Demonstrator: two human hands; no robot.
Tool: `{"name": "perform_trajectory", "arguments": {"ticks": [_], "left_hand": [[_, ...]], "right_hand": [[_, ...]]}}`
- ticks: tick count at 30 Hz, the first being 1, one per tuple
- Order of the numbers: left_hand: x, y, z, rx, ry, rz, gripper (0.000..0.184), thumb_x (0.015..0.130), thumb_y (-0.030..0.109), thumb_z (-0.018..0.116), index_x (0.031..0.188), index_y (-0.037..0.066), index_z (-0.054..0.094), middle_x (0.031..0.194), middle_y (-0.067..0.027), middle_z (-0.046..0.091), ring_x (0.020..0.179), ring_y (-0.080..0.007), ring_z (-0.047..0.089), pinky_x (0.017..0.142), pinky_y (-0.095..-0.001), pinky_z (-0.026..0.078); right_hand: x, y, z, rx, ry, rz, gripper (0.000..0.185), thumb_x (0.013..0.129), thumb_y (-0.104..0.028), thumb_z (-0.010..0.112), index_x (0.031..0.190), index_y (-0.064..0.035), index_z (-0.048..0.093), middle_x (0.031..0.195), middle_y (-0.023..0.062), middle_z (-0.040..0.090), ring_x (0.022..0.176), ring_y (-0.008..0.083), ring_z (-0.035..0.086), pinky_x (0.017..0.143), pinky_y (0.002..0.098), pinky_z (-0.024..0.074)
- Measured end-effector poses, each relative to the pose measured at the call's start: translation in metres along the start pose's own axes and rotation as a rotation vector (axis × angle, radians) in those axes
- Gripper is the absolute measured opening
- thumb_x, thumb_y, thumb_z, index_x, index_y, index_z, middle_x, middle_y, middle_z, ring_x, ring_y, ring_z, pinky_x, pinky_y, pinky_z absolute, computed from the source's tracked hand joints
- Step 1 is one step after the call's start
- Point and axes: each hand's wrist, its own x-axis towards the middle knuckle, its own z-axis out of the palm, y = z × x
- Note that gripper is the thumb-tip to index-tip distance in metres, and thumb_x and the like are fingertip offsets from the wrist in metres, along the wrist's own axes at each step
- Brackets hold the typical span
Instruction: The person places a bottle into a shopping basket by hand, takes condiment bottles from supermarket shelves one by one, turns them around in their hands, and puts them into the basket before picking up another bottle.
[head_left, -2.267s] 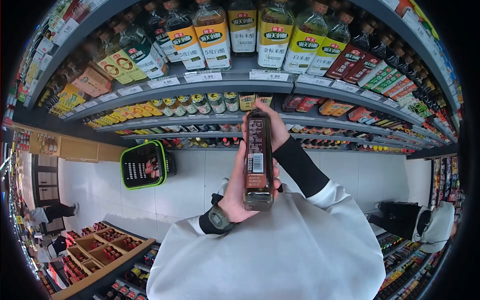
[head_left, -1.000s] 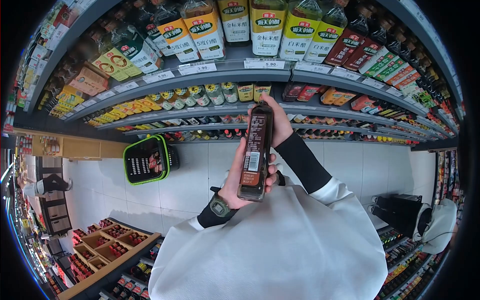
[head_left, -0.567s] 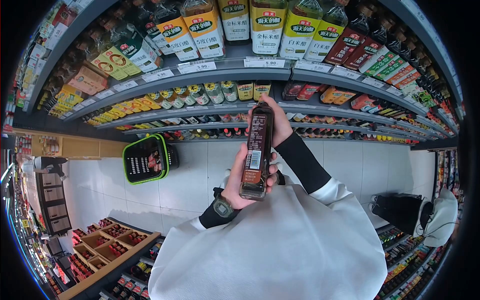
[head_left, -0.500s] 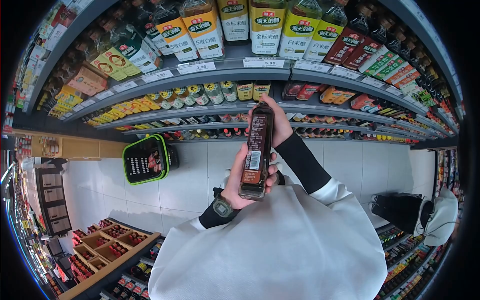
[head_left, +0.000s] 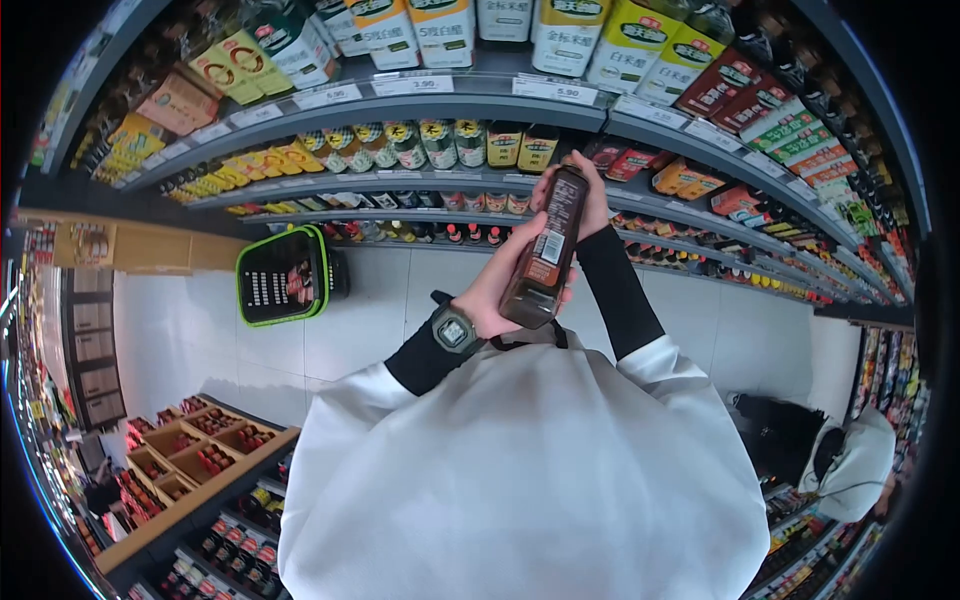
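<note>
A dark glass bottle (head_left: 548, 250) is held in both hands in front of the shelves, tilted with its neck up and to the right. My left hand (head_left: 493, 290), below a wrist with a digital watch (head_left: 454, 330), wraps round the lower part of the bottle. Round the neck and upper part are the fingers of my right hand (head_left: 592, 200). The bottle's back label, with small print and a barcode, faces the camera. Behind the bottle's top, yellow-labelled dark bottles (head_left: 537, 148) stand on the second shelf.
Large vinegar bottles (head_left: 568, 38) line the upper shelf above price tags. A black basket with a green rim (head_left: 323, 272) rests on the floor at left. A wooden display rack (head_left: 200, 500) stands lower left. Another person (head_left: 850, 465) is at the right.
Both hands and the bottle have moved up and to the right in view, and the bottle leans further right. The view has shifted, so the shelves and basket appear higher.
</note>
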Motion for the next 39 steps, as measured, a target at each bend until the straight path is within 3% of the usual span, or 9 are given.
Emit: {"name": "perform_trajectory", "arguments": {"ticks": [8, 13, 17, 20, 22, 28, 29, 33, 39], "left_hand": [[0.003, 0.004, -0.013, -0.040, -0.009, -0.005, 0.061, 0.084, 0.060, 0.057, 0.103, 0.003, 0.059, 0.081, -0.0083, 0.062, 0.064, -0.0193, 0.063, 0.057, -0.0303, 0.054], [-0.015, 0.018, -0.041, 0.001, 0.056, -0.005, 0.054, 0.085, 0.055, 0.061, 0.102, 0.005, 0.059, 0.083, -0.0100, 0.064, 0.067, -0.0218, 0.065, 0.059, -0.0325, 0.055], [-0.037, 0.028, -0.079, 0.215, 0.027, 0.013, 0.050, 0.085, 0.051, 0.063, 0.103, 0.004, 0.058, 0.083, -0.0100, 0.065, 0.068, -0.0201, 0.066, 0.062, -0.0319, 0.056], [-0.051, 0.028, -0.110, 0.548, 0.052, 0.073, 0.046, 0.087, 0.043, 0.065, 0.106, 0.003, 0.056, 0.085, -0.0076, 0.065, 0.071, -0.0142, 0.066, 0.061, -0.0279, 0.055], [-0.068, 0.024, -0.118, 0.580, 0.058, 0.145, 0.055, 0.089, 0.050, 0.057, 0.114, 0.001, 0.054, 0.091, -0.0144, 0.066, 0.076, -0.0207, 0.067, 0.066, -0.0327, 0.057], [-0.104, 0.021, -0.136, -0.343, -0.267, 0.006, 0.094, 0.084, 0.075, 0.037, 0.139, 0.000, 0.033, 0.123, -0.0297, 0.053, 0.096, -0.0361, 0.064, 0.080, -0.0443, 0.054], [-0.105, 0.018, -0.141, -0.357, -0.284, 0.055, 0.100, 0.080, 0.076, 0.044, 0.143, 0.000, 0.026, 0.124, -0.0270, 0.052, 0.093, -0.0335, 0.063, 0.077, -0.0413, 0.055], [-0.099, 0.016, -0.182, -0.284, -0.516, 0.181, 0.094, 0.078, 0.059, 0.062, 0.142, -0.001, 0.027, 0.095, -0.0142, 0.053, 0.073, -0.0273, 0.059, 0.064, -0.0366, 0.052], [-0.118, 0.037, -0.208, -0.137, -0.337, 0.235, 0.077, 0.078, 0.043, 0.065, 0.135, 0.000, 0.035, 0.094, -0.0135, 0.053, 0.072, -0.0273, 0.061, 0.063, -0.0348, 0.051]], "right_hand": [[0.014, 0.007, -0.021, -0.156, -0.069, -0.032, 0.051, 0.084, -0.052, 0.057, 0.081, -0.0009, 0.059, 0.075, 0.0140, 0.061, 0.070, 0.0277, 0.061, 0.066, 0.0380, 0.0515], [0.021, 0.031, 0.000, -0.049, -0.021, 0.046, 0.038, 0.088, -0.039, 0.058, 0.091, -0.0019, 0.056, 0.092, 0.0124, 0.063, 0.093, 0.0282, 0.061, 0.084, 0.0401, 0.0499], [0.020, 0.049, 0.031, -0.185, 0.150, 0.142, 0.030, 0.090, -0.035, 0.059, 0.089, -0.0051, 0.054, 0.091, 0.0115, 0.063, 0.091, 0.0277, 0.061, 0.083, 0.0424, 0.0503], [0.037, 0.070, 0.019, -0.175, 0.058, 0.191, 0.022, 0.090, -0.026, 0.062, 0.084, -0.0073, 0.053, 0.086, 0.0089, 0.062, 0.087, 0.0271, 0.062, 0.081, 0.0422, 0.0510], [0.044, 0.088, 0.034, -0.181, 0.053, 0.189, 0.023, 0.090, -0.021, 0.062, 0.075, -0.0091, 0.051, 0.078, 0.0049, 0.058, 0.082, 0.0261, 0.062, 0.078, 0.0423, 0.0520], [0.066, 0.146, 0.064, -0.044, -0.096, 0.239, 0.030, 0.092, -0.029, 0.058, 0.071, -0.0118, 0.047, 0.071, -0.0002, 0.051, 0.081, 0.0220, 0.058, 0.078, 0.0376, 0.0489], [0.070, 0.151, 0.070, 0.030, -0.128, 0.294, 0.031, 0.093, -0.031, 0.057, 0.071, -0.0118, 0.047, 0.072, -0.0003, 0.050, 0.082, 0.0207, 0.056, 0.080, 0.0367, 0.0472], [0.090, 0.161, 0.079, 0.027, -0.299, 0.352, 0.028, 0.095, -0.028, 0.054, 0.076, -0.0079, 0.050, 0.082, 0.0056, 0.055, 0.087, 0.0260, 0.060, 0.085, 0.0415, 0.0501], [0.112, 0.178, 0.095, -0.164, -0.239, 0.386, 0.031, 0.096, -0.031, 0.049, 0.098, -0.0020, 0.060, 0.119, 0.0201, 0.059, 0.113, 0.0326, 0.056, 0.101, 0.0486, 0.0428]]}}
